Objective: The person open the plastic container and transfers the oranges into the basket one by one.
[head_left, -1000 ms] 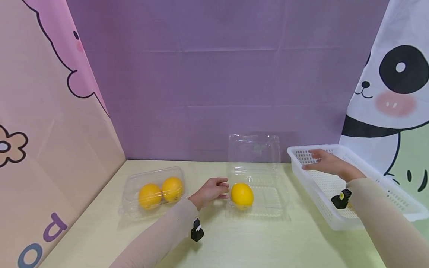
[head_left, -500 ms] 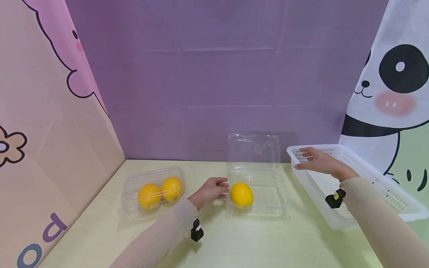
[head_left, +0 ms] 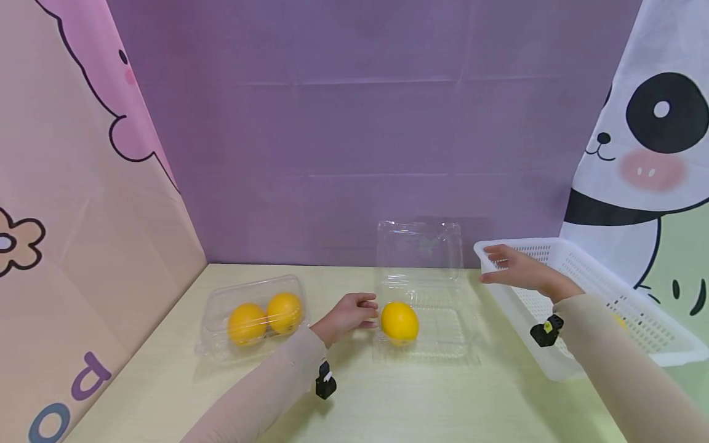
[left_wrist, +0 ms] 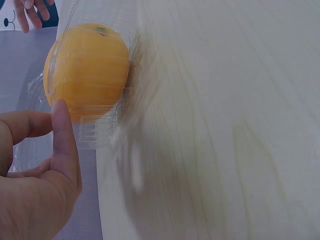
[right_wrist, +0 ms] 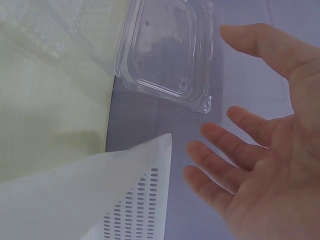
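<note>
The left hand (head_left: 344, 319), fingers loosely apart, is at the left edge of an open clear box (head_left: 443, 326), where one orange (head_left: 400, 322) sits. The right hand (head_left: 517, 269), fingers spread, hangs over a white basket (head_left: 560, 369). A closed box (head_left: 221, 299) holds two oranges (head_left: 247, 324).

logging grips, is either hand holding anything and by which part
The right hand holds nothing. The left hand is at the left edge of the open clear container; whether it grips cannot be told.
</note>
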{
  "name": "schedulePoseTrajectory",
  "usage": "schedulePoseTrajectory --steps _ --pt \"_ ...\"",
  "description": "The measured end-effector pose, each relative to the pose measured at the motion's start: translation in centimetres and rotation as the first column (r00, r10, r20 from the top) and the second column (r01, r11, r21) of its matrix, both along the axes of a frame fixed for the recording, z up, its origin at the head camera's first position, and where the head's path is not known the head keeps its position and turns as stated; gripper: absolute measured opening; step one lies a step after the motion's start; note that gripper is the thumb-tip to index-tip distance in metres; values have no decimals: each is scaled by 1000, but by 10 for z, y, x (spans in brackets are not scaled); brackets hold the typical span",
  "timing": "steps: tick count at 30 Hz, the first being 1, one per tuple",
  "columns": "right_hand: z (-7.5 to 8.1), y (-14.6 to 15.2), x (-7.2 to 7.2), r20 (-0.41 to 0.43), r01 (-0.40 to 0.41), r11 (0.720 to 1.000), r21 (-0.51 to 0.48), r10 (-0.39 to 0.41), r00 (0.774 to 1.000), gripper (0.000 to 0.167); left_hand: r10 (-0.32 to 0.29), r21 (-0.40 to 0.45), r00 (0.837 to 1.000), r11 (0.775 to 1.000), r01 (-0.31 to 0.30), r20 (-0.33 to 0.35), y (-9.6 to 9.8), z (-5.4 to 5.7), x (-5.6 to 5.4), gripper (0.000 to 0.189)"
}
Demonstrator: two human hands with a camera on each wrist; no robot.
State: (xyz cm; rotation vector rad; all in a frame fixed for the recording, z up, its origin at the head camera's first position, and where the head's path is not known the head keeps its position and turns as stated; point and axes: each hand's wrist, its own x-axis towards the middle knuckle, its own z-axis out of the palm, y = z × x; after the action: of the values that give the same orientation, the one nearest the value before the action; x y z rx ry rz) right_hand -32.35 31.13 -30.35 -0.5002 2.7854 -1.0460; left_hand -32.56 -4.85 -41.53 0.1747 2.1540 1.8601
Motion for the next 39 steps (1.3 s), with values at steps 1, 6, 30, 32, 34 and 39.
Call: schedulePoseTrajectory --steps 1,6,30,32,34,39 --pt "-1 -1 0 -2 -3 1000 -2 3 1000 82 1 -1 1000 1000 -1 1 0 0 0 50" --pt "-6 -7 -2 -1 -16 999 -31 16 1000 79 4 2 1000 1000 -4 1 0 0 0 51" --pt "-25 -46 -4 63 -56 998 -32 58 996 85 -32 41 999 999 33 -20 -1 0 3 52" --pt "-27 -48 -3 64 -66 997 -45 69 996 84 -36 45 999 998 37 -20 -1 0 4 52" --pt "-30 -51 -3 61 -74 996 -53 77 995 82 -32 45 999 998 33 -17 -1 0 4 52" --pt "-37 -59 -1 57 -88 995 -50 91 994 80 -17 40 1000 999 17 -3 0 0 3 52"
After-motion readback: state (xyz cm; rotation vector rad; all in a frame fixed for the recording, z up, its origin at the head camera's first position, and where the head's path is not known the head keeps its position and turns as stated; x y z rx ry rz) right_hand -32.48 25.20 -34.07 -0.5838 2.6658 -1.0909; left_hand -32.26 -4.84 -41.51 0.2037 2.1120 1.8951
